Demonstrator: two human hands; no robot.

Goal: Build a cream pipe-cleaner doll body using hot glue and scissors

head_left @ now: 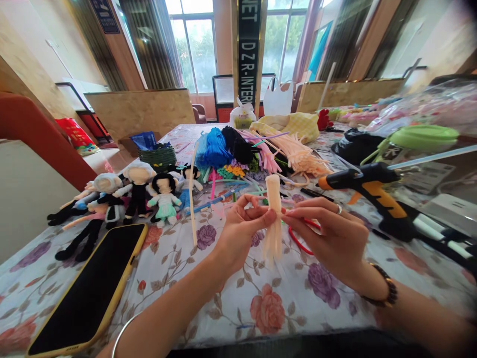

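A bundle of cream pipe cleaners (274,191) stands upright between my hands, tight at the top and fanning loosely below. My left hand (242,226) is closed on it, thumb across the front. From the other side, the fingertips of my right hand (330,233) are pinched together at the bundle's edge; what lies between them is too small to make out. Behind my right fingers curves a red pipe cleaner (300,243) on the tablecloth. A single cream pipe cleaner (192,199) lies left of my left hand.
Several small fuzzy dolls (137,189) sit at the left, behind a phone in a yellow case (89,293). Heaps of blue pipe cleaners (214,149) and peach pipe cleaners (301,154) fill the back. A glue gun (376,189) lies at the right, near a green-lidded container (425,136).
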